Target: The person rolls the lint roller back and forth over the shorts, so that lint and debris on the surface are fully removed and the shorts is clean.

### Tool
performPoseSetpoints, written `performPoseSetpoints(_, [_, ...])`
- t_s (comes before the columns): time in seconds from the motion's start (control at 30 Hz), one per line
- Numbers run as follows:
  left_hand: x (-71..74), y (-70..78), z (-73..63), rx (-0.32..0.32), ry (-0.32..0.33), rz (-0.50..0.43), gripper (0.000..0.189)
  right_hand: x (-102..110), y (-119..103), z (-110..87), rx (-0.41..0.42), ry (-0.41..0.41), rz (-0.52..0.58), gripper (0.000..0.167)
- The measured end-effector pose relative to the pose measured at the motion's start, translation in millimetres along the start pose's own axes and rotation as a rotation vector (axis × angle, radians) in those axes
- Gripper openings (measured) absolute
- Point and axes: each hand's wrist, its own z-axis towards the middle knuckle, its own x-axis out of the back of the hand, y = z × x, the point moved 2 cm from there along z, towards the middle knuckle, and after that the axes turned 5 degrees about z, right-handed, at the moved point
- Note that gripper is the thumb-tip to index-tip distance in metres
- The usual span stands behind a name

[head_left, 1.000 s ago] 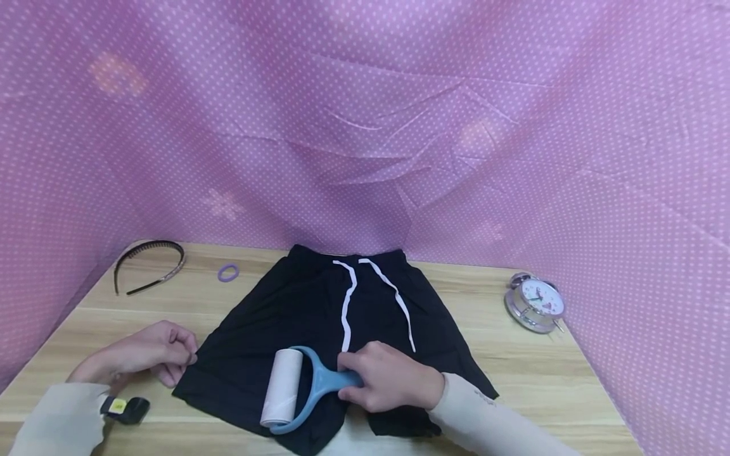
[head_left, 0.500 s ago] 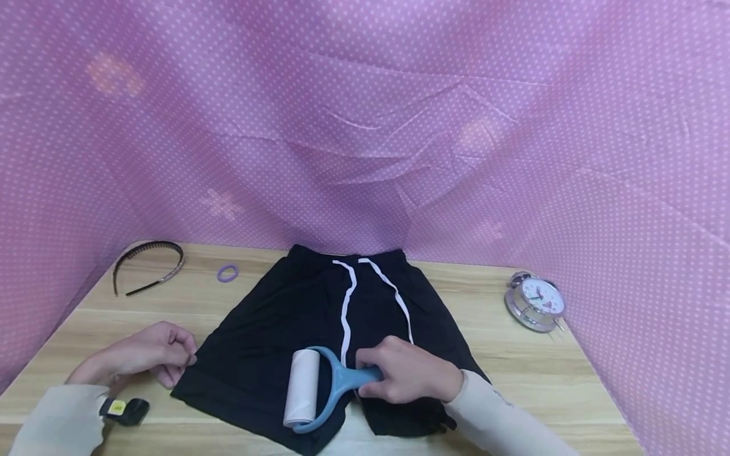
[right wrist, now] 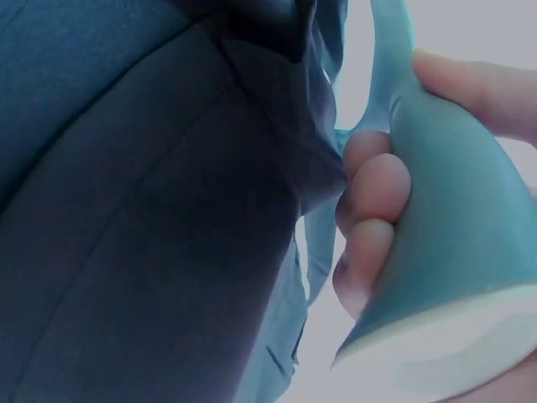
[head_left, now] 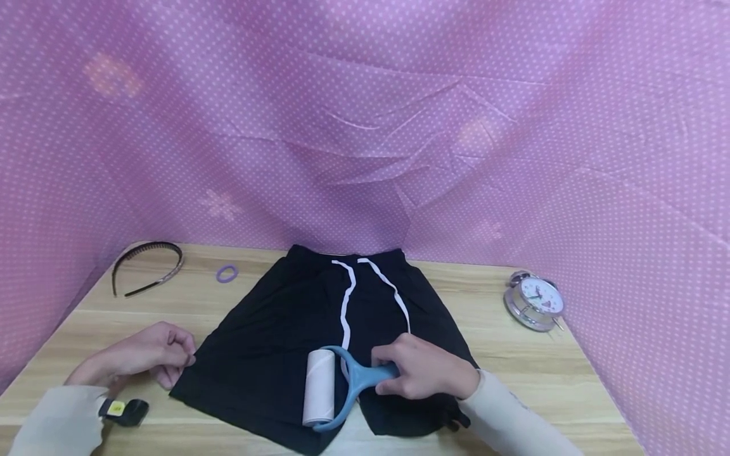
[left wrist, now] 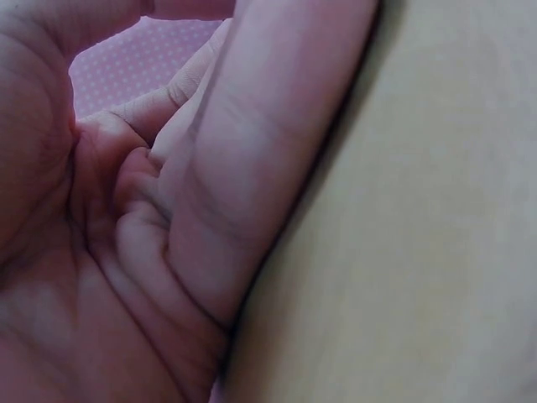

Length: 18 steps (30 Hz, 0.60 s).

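Black shorts (head_left: 308, 316) with white drawstrings lie spread on the table, waistband at the back. My right hand (head_left: 424, 367) grips the blue handle of a lint roller (head_left: 320, 387). The white roll rests on the left leg of the shorts, near the inner hem. In the right wrist view, fingers wrap the blue handle (right wrist: 461, 201) beside dark cloth (right wrist: 168, 201). At the outer hem corner of the left leg, my left hand (head_left: 145, 351) pinches the fabric edge. The left wrist view shows curled fingers (left wrist: 252, 126) against the tabletop; the pinched cloth is hidden there.
A black headband (head_left: 149, 268) and a purple hair tie (head_left: 227, 273) lie at the back left of the wooden table (head_left: 542, 380). On the right stands a silver alarm clock (head_left: 535, 301). Pink dotted cloth (head_left: 365, 126) hangs around the back and sides.
The right hand has moved the lint roller rightward across the left leg of the shorts toward the inner seam. My left hand has stayed at the hem corner.
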Motion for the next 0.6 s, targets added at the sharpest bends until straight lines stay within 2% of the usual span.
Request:
performPoseSetpoints(0.2, [-0.3, -0.8, 0.1, -0.001, -0.011, -0.006, 0.015, 3, 3, -7.0, -0.006, 0.010, -0.027, 0.017])
performPoseSetpoints(0.43, [-0.4, 0.1, -1.0, -0.005, 0.005, -0.006, 0.015, 9, 5, -14.3, -0.031, 0.002, -0.041, 0.017])
performPoseSetpoints(0.6, [0.5, 0.6, -1.6, 0.024, 0.011, 0.008, 0.015, 11, 5, -17.0, -0.054, -0.013, -0.027, 0.016])
